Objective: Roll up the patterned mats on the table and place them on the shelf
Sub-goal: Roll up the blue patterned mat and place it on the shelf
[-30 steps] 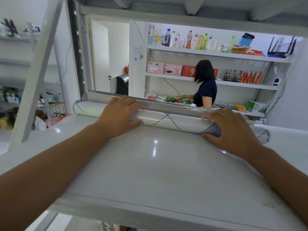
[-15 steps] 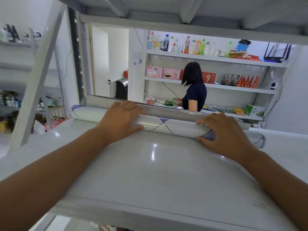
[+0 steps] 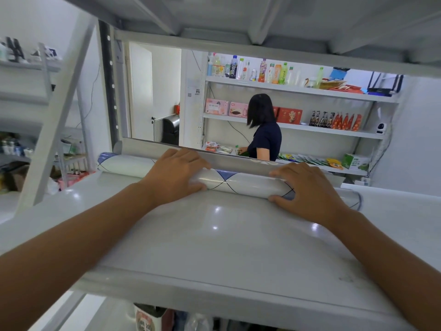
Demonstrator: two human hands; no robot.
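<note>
Here's the glossy white shelf board (image 3: 214, 235) - bare and wide from its near edge, low in the frame, up to the middle. A grey metal back rail (image 3: 140, 145) closes off the far side. The underside of the upper shelf (image 3: 238, 17) roofs the top of the frame, and a slanted white brace (image 3: 62, 111) fences the left. The glossy white rolled mat (image 3: 248, 183), printed with blue diamonds and thin dark lines, lies across mid-frame on the board, just in front of that rail. Whether it touches the rail, I cannot tell. The left hand (image 3: 176, 173) wraps the roll, fingers curled over the top and thumb on the near side. The right hand (image 3: 307, 189) grips it the same way, further right. The hands cover the stretches beneath them, and the roll's right end blurs out - hard to read.
</note>
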